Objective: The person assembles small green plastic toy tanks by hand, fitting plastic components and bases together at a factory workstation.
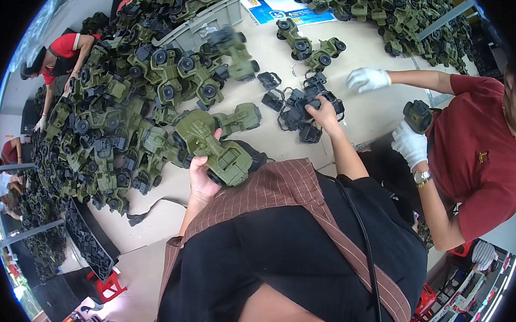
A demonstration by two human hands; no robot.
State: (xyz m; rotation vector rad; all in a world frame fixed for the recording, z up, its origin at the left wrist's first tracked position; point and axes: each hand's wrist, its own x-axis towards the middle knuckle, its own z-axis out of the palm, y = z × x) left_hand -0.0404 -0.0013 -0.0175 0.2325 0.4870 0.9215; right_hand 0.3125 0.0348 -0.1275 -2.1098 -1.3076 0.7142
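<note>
Left hand (202, 178): I see it closed round an olive-green toy vehicle (219, 145), at the table's near edge.
Right hand (324, 112): fingers curled on the black plastic parts (302, 106), mid-table.
Co-worker: white-gloved hand (410, 144) holds a dark wheel (418, 115).
Far edge: blue-and-white printed sheet (282, 9), lying flat beside a grey bin (210, 20).

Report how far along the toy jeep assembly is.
Done: a large heap of green toy jeeps covers the table. In hand: left hand grips one green jeep body; right hand reaches into the black plastic parts. Left: that cluster of loose black parts.
</note>
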